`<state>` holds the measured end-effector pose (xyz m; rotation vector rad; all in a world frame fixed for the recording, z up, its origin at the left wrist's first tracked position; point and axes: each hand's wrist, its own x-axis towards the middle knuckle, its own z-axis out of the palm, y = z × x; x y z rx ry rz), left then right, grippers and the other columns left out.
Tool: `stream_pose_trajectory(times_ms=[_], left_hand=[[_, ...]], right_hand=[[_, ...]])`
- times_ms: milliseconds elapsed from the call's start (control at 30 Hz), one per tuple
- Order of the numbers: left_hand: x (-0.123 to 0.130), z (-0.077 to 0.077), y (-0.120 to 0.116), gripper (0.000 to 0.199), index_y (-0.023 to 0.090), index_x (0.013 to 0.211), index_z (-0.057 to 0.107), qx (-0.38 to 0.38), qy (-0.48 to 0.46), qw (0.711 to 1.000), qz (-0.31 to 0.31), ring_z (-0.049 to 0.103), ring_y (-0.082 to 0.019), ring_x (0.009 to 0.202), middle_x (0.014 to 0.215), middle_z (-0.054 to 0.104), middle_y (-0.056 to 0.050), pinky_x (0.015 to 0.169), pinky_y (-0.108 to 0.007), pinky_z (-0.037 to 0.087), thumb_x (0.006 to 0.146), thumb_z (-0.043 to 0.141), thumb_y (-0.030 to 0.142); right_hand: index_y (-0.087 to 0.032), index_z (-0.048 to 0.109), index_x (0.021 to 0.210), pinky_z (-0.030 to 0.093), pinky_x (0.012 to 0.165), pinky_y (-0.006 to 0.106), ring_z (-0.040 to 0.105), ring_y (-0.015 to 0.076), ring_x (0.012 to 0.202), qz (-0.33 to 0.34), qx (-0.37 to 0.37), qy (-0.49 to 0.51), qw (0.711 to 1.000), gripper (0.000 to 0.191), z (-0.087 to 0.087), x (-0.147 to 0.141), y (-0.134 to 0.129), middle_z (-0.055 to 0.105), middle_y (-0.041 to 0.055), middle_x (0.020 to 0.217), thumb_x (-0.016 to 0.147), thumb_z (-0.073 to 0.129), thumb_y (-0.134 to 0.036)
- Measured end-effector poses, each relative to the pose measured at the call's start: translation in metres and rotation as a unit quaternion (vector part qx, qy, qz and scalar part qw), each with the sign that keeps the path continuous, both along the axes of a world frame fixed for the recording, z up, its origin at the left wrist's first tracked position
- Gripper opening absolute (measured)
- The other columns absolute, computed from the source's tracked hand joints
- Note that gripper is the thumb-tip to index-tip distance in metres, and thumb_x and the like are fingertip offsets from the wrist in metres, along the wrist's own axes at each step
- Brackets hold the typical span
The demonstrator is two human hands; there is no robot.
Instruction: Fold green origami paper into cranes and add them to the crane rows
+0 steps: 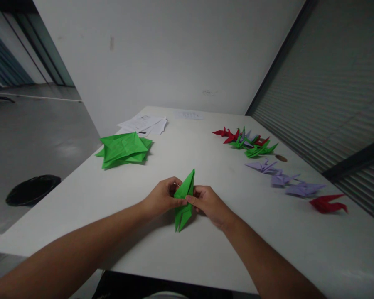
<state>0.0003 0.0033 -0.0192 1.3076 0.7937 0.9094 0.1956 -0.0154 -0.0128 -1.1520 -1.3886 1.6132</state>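
A folded green paper [185, 187] is held just above the white table near its front edge. It has a pointed top and two narrow points at the bottom, split by a slit. My left hand [164, 197] pinches its left side, thumb on the front face. On the right side my right hand [209, 202] grips it too, its thumb close to the left thumb. The fingers behind the paper are partly hidden.
Green paper sheets [124, 149] lie stacked at the left of the table [205, 253], with printed papers [143, 123] behind. Several red, green and purple folded birds [303, 189] line the right side beside a brown disc [281, 158]. A black bin [33, 190] stands on the floor at left.
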Motion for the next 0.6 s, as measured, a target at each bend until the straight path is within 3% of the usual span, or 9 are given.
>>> stream_pose_trajectory(times_ms=[167,300,400,467,600], left_hand=[[-0.0015,-0.0018,0.0005,0.049,0.016,0.100,0.058,-0.034,0.030,0.999,-0.019,0.066,-0.015,0.068,0.079,0.069,-0.001,0.062,-0.027,0.050,0.061,0.088,0.018],[-0.0009,0.0005,-0.0013,0.053,0.017,0.100,0.057,-0.065,0.024,0.997,-0.039,0.062,-0.012,0.061,0.073,0.065,0.003,0.059,-0.025,0.049,0.058,0.089,0.016],[-0.0004,0.0020,-0.0025,0.055,0.017,0.101,0.055,-0.081,0.008,0.995,-0.056,0.062,-0.012,0.060,0.073,0.066,0.003,0.059,-0.025,0.050,0.058,0.089,0.016],[-0.0004,0.0018,-0.0026,0.055,0.017,0.102,0.055,-0.085,0.008,0.994,-0.063,0.061,-0.012,0.059,0.072,0.066,0.003,0.058,-0.025,0.050,0.058,0.089,0.017],[-0.0005,0.0003,-0.0018,0.054,0.017,0.103,0.056,-0.073,0.026,0.995,-0.060,0.059,-0.011,0.058,0.070,0.063,0.005,0.055,-0.022,0.047,0.058,0.087,0.015]], right_hand=[[-0.016,0.066,0.082,0.025,0.048,0.024,0.039,0.0087,0.050,-0.027,0.011,-0.011,1.000,0.044,-0.0010,0.0001,0.0013,0.051,-0.0055,0.059,0.077,0.080,-0.058],[-0.019,0.061,0.079,0.040,0.061,0.026,0.052,0.0136,0.067,-0.084,0.085,0.010,0.993,0.039,-0.0014,0.0005,0.0049,0.057,-0.0026,0.072,0.073,0.085,-0.049],[-0.021,0.061,0.093,0.046,0.070,0.029,0.058,0.0170,0.079,-0.142,0.106,0.022,0.984,0.044,-0.0005,0.0011,0.0066,0.062,-0.0014,0.084,0.066,0.090,-0.040],[-0.021,0.062,0.097,0.048,0.071,0.029,0.059,0.0176,0.081,-0.138,0.096,0.030,0.985,0.046,0.0000,0.0018,0.0071,0.064,-0.0004,0.087,0.066,0.090,-0.039],[-0.016,0.068,0.085,0.046,0.069,0.030,0.058,0.0158,0.073,-0.079,0.070,0.049,0.993,0.035,0.0004,0.0034,0.0070,0.067,0.0014,0.080,0.071,0.087,-0.042]])
